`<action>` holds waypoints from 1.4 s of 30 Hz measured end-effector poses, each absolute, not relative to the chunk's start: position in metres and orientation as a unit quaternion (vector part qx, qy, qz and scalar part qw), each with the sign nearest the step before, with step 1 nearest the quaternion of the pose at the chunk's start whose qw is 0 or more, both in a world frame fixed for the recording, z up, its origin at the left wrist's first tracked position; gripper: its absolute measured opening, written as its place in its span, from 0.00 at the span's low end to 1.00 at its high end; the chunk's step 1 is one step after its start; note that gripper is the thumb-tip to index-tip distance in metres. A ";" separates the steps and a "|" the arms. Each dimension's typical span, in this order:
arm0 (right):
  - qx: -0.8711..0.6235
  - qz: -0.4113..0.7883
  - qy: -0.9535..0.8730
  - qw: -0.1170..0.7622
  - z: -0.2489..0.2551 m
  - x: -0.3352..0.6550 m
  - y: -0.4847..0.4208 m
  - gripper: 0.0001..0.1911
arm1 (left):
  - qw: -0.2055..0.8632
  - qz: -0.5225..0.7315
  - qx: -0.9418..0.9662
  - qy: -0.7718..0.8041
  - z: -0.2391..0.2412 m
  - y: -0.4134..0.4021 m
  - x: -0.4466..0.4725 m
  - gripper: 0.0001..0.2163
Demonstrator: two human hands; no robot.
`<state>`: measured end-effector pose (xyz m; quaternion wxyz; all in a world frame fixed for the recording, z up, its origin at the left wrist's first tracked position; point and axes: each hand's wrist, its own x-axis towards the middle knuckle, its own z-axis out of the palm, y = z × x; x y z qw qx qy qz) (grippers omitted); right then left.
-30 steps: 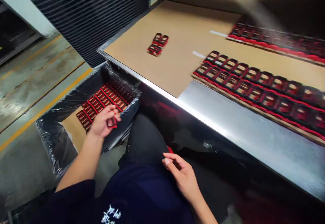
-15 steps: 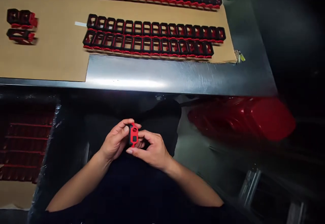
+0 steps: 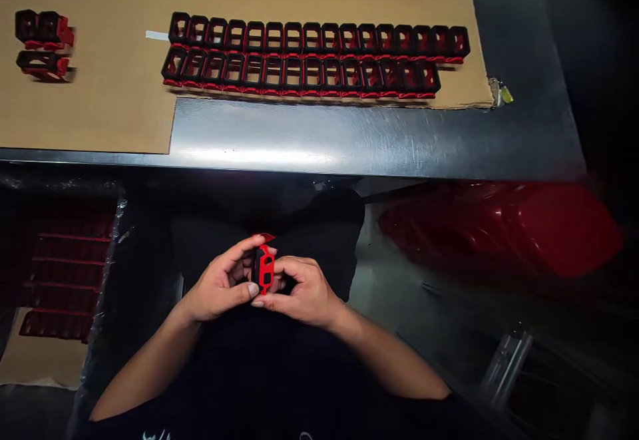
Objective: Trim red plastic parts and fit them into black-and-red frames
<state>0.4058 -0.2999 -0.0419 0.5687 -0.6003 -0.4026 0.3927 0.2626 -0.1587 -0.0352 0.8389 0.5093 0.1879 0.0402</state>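
Down at the left of the frame stands a bin [image 3: 118, 247] lined with clear plastic film, its red-and-black frames [image 3: 64, 273] laid in tidy rows, probably so they don't rub or tangle. Above it, at the upper left, a small cluster of frames [image 3: 44, 44] sits apart from the rest on a cardboard sheet [image 3: 100, 110], which seems to be there to cushion them from the steel table [image 3: 319, 137].

Low in the centre, the left hand [image 3: 219, 287] and right hand [image 3: 304, 293] are both closed on one red-and-black frame [image 3: 263, 268], pinching it upright between fingers and thumbs above the lap. Held that close, it looks to be under inspection.

Across the top centre, a long double row of frames [image 3: 314, 57] lines up side by side, apparently for easy counting. Far right lies a glossy red object [image 3: 499, 230], too dim to identify.
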 end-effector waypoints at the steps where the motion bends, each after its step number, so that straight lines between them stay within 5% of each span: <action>1: -0.604 0.397 -0.399 0.564 -0.041 0.406 -0.301 0.18 | 0.840 0.038 0.505 0.193 -0.036 -0.159 0.263 0.28; 9: -0.577 0.484 -0.346 0.559 -0.032 0.410 -0.301 0.20 | 0.877 0.018 0.438 0.198 -0.035 -0.161 0.266 0.25; 28: -0.598 0.477 -0.354 0.538 -0.037 0.407 -0.303 0.19 | 0.811 0.047 0.530 0.243 -0.026 -0.165 0.256 0.31; 34: -0.493 0.612 -0.214 0.580 -0.037 0.417 -0.302 0.18 | 0.810 0.021 0.529 0.253 -0.030 -0.166 0.254 0.33; 42: -0.485 0.673 -0.083 0.552 -0.038 0.424 -0.291 0.21 | 0.663 -0.010 0.706 0.250 -0.027 -0.157 0.255 0.33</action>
